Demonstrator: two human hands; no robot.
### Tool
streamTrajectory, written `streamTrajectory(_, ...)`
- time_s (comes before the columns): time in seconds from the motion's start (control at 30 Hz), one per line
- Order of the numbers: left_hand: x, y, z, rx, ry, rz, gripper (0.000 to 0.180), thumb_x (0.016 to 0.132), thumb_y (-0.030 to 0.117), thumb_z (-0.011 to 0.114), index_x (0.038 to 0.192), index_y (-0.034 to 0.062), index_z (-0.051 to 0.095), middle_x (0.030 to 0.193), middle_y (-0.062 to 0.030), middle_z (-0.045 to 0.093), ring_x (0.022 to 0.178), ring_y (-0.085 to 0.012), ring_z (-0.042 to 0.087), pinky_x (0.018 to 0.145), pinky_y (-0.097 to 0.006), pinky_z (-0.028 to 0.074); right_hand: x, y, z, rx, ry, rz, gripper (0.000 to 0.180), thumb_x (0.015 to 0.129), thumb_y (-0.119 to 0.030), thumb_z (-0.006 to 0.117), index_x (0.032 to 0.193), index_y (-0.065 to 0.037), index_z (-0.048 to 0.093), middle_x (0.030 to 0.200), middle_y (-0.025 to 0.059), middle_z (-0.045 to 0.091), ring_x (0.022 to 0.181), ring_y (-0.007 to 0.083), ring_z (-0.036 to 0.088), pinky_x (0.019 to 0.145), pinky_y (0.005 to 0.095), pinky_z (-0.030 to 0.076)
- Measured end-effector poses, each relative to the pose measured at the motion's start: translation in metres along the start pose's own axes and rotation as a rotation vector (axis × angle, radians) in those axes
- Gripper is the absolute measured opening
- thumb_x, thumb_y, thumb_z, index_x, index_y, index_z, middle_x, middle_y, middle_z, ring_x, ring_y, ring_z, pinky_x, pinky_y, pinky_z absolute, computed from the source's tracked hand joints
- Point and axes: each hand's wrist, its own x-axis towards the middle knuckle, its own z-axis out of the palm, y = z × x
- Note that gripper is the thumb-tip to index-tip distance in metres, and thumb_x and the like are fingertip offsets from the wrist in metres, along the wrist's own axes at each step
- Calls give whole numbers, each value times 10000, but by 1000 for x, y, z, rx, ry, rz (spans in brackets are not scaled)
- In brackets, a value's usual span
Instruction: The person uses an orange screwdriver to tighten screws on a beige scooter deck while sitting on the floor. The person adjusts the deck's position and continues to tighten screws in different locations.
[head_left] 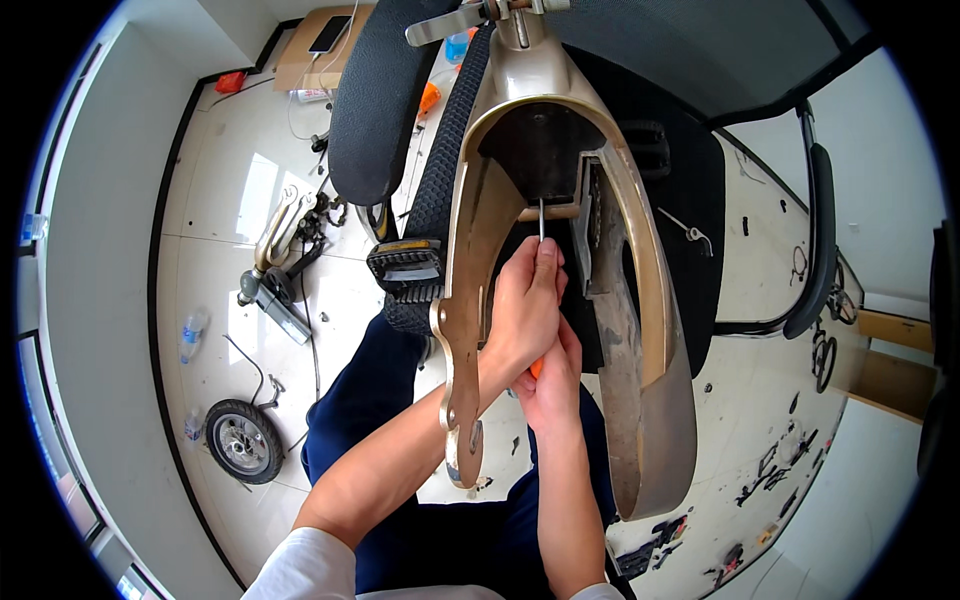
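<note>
Looks like you're mid-screwdriving: left hand (527, 308) and right hand (553, 388) stacked together round the screwdriver (541, 225), its shaft pointing away into the metal frame (655, 330). Next probably calls for a straight, steady twist; frame edges crowd both sides, open room's back toward your lap (445, 535).

A makeshift workshop, judging by the loose wheel (243, 441) and metal parts (271, 243) across tiled floor (222, 335).
</note>
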Motion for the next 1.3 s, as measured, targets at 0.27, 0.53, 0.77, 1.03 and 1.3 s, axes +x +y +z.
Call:
streamTrajectory(0.27, -33, -4, 4, -65, 28, -39, 260, 1047, 209, 408, 875, 41, 506, 638, 17, 448, 574, -51, 397, 508, -228, 339, -40, -16, 3, -101, -9, 79, 516, 990, -249, 440, 1479, -114, 345, 844, -10, 550, 471, 19, 386, 394, 182, 272)
streamTrajectory(0.53, -67, 21, -2, 6, -98, 248, 191, 1016, 158, 440, 1075, 6, 539, 730, -43, 542, 643, -92, 509, 588, -240, 422, -54, -18, 4, -229, -52, -299, 475, 977, -193, 348, 1414, -6, 355, 1263, 98, 530, 1123, 154, 509, 946, 275, 371)
streamTrajectory(0.77, -49, 21, -6, 148, -36, 684, 494, 934, 77, 527, 1378, -81, 377, 896, -120, 603, 826, -198, 583, 781, -314, 476, -44, -18, 18, -235, -22, -456, 367, 1020, -239, 365, 1180, 33, 553, 1098, 83, 602, 1000, 141, 567, 878, 258, 425)
streamTrajectory(1.03, -54, 29, -13, 98, -133, 696, 735, 845, 35, 527, 1496, -54, 197, 1107, -178, 552, 836, -209, 568, 806, -312, 468, -43, -25, 21, -445, -127, -526, 396, 1028, -238, 364, 1293, 26, 493, 1248, 84, 546, 1146, 162, 523, 973, 265, 388)
streamTrajectory(1.3, -50, 24, -14, 156, -70, 651, 692, 867, 85, 527, 1474, -71, 232, 1120, -207, 539, 942, -278, 553, 873, -370, 439, -37, -22, 25, -412, -104, -434, 479, 1041, -320, 334, 1356, 22, 447, 1317, 80, 516, 1205, 176, 503, 1033, 297, 364)
